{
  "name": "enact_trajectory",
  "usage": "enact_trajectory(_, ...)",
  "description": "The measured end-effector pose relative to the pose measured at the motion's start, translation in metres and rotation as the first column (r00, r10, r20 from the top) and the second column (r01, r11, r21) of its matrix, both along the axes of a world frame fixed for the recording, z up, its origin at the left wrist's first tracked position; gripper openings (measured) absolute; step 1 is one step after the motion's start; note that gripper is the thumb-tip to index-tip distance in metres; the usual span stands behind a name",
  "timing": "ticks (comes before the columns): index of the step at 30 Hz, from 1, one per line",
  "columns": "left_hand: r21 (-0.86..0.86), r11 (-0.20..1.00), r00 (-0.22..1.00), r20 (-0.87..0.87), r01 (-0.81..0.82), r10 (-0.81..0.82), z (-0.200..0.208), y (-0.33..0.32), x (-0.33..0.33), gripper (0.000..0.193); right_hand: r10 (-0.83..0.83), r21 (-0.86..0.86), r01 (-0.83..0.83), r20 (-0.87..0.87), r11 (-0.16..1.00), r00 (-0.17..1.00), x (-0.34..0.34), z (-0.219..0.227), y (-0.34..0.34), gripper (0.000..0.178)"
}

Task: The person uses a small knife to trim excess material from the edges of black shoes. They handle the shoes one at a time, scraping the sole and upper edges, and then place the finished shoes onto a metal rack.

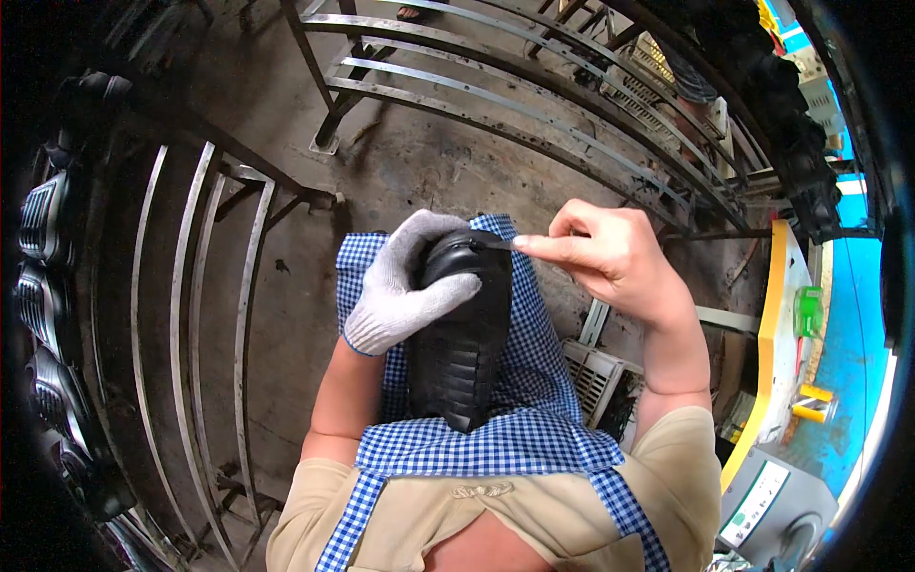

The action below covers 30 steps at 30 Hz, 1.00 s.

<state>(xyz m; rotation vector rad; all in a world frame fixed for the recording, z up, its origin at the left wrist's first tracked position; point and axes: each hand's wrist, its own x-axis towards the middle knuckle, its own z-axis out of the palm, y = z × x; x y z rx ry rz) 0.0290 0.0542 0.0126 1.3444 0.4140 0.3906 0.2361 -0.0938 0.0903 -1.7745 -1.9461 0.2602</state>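
A black moulded piece (453,353), glossy and ribbed along its lower part, lies lengthwise over my lap on a blue-and-white checked apron (538,381). My left hand (405,286), in a pale knitted glove, is wrapped around its far end, thumb across the top. My bare right hand (615,257) is closed, pinching a thin, flat, blade-like tool (498,245). That tool reaches left to the far right edge of the black piece and appears to touch it. The exact shape of its tip is too small to make out.
Metal-barred racks stand at left (186,324) and across the far side (496,105). Several similar black ribbed pieces (48,305) hang at the far left. A white plastic crate (593,377) sits by my right side, near a yellow-edged machine panel (767,353). Another person's leg (691,119) shows beyond the rack.
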Motion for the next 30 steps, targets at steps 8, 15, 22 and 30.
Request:
enact_trajectory(8, 0.002, 0.999, 0.998, -0.033, 0.047, -0.047, 0.005, -0.008, 0.009, 0.049, 0.014, -0.007, -0.013, 0.069, 1.000, 0.998, 0.009, 0.007, -0.005, 0.050)
enact_trajectory(15, -0.005, 0.997, 0.997, -0.022, 0.080, -0.080, 0.003, -0.009, 0.011, 0.049, 0.033, -0.046, -0.031, 0.036, 0.998, 0.999, 0.014, 0.009, -0.013, 0.049)
enact_trajectory(22, 0.009, 0.995, 0.995, 0.000, 0.102, -0.102, 0.007, -0.012, 0.014, 0.049, -0.032, -0.028, 0.031, -0.030, 0.999, 0.999, 0.018, 0.012, -0.021, 0.043)
enact_trajectory(30, 0.019, 0.994, 0.989, 0.101, 0.111, -0.112, 0.010, -0.011, 0.006, 0.054, -0.092, -0.075, 0.079, -0.181, 0.994, 0.979, 0.014, 0.009, -0.046, 0.036)
